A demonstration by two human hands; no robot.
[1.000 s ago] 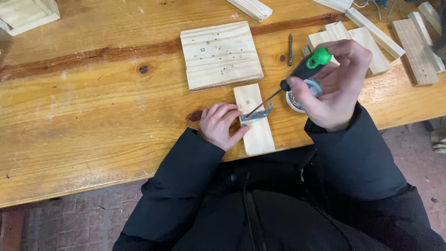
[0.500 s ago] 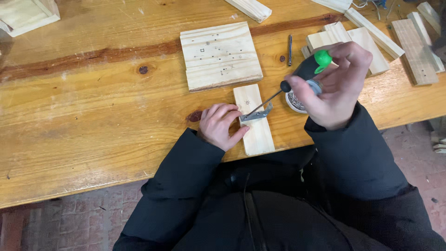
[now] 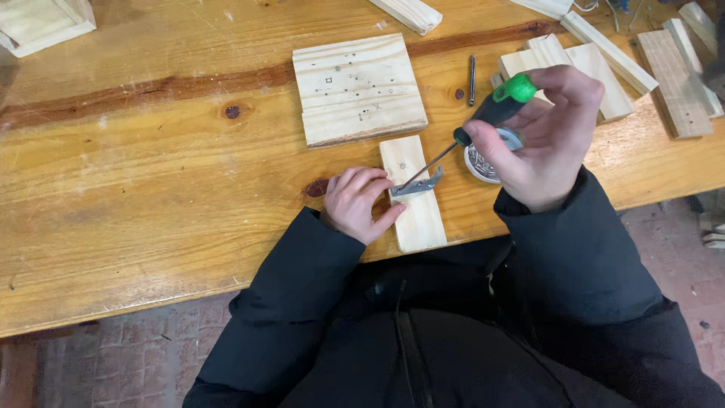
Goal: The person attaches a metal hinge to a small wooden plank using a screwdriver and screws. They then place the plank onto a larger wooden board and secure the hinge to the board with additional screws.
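Pine block (image 3: pixel 414 198) lies lengthwise at the near edge of the table (image 3: pixel 151 189), and everything else is placed from it. Across its middle sits a small metal bracket (image 3: pixel 418 186), flat on the wood. Your left hand (image 3: pixel 359 202) rests on the table at the block's left side, fingers curled, the fingertips pressing the bracket's left end and the block's edge; it pins rather than grips. Your right hand (image 3: pixel 545 136) is up and to the right of the block, closed firmly around the black and green handle of a screwdriver (image 3: pixel 472 138). The shaft slants down to the left, and its tip meets the bracket near the centre of the block.

Just beyond the block, touching or nearly touching its far end, lies a square board (image 3: pixel 356 89) marked with small holes and pencil signs. Right of the block, half hidden under your right hand, sits a small round tin (image 3: pixel 483 162). Farther right and beyond are several loose wood strips (image 3: pixel 604 60), and a dark bit (image 3: pixel 472 79) lies between them and the board.
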